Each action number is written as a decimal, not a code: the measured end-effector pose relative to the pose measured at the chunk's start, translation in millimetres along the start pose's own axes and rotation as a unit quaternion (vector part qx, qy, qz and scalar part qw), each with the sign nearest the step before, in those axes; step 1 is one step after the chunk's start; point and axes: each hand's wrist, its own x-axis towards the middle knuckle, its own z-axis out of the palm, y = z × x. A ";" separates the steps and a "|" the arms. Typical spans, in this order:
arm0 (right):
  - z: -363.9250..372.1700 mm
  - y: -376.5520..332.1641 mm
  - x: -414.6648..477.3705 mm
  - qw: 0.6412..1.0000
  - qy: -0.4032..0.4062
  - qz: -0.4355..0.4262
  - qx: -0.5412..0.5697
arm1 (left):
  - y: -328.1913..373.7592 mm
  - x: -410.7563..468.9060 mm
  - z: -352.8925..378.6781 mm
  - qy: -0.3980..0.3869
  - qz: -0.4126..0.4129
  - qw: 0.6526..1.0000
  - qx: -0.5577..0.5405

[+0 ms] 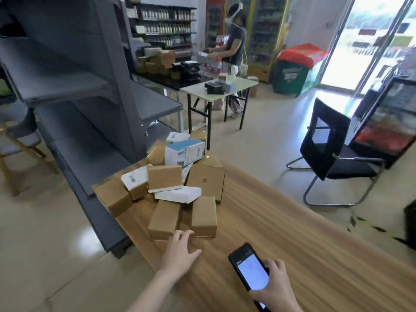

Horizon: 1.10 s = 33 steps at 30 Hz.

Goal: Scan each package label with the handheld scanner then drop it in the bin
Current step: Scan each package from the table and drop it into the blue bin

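A pile of brown cardboard and white packages lies on the far left end of a wooden table. My left hand stretches over the table with its fingers spread, the fingertips at the near edge of the closest brown package. It holds nothing. My right hand grips a black phone-like handheld scanner with a lit screen, low over the table to the right. A white package with a barcode label rests on the pile's left side.
Grey shelving stands close on the left of the table. A black chair is on the right. Farther back, a person stands behind a small folding table with boxes. No bin is visible.
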 end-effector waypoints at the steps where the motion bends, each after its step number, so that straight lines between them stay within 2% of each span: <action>1: -5.5 5.1 7.1 1.000 0.002 0.002 -0.003 | 12.0 12.6 4.0 0.002 0.006 1.000 0.004; 4: -21.3 19.7 25.9 1.000 0.011 0.018 -0.002 | 44.8 44.7 15.9 -0.003 0.002 0.999 0.039; 10: -42.8 49.8 59.4 1.000 0.005 0.027 0.004 | 74.7 86.5 42.0 0.005 -0.099 0.990 0.102; 12: -47.6 56.7 68.4 0.999 0.005 0.033 0.015 | 74.6 94.9 48.0 0.016 -0.104 0.987 0.123; 17: -53.7 78.6 74.1 0.995 0.032 0.079 0.053 | 84.8 104.3 70.7 -0.024 0.002 0.988 0.154; 20: -61.1 86.4 75.0 0.991 0.057 0.110 0.055 | 102.4 114.7 82.3 -0.054 0.070 0.991 0.099; 22: -64.8 89.1 73.5 0.987 0.076 0.129 0.058 | 112.6 122.1 86.0 -0.105 0.101 0.989 0.037; 24: -66.2 87.9 69.9 0.984 0.096 0.142 0.053 | 120.2 127.2 88.9 -0.169 0.121 0.978 -0.028; 27: -65.1 79.5 64.8 0.979 0.124 0.151 0.054 | 124.9 137.7 93.2 -0.223 0.142 0.963 -0.055; 30: -62.2 74.2 63.6 0.977 0.136 0.158 0.053 | 123.7 148.1 94.8 -0.227 0.135 0.963 -0.054; 33: -56.9 69.6 62.3 0.971 0.154 0.172 0.061 | 122.3 148.0 93.0 -0.172 0.165 0.969 -0.060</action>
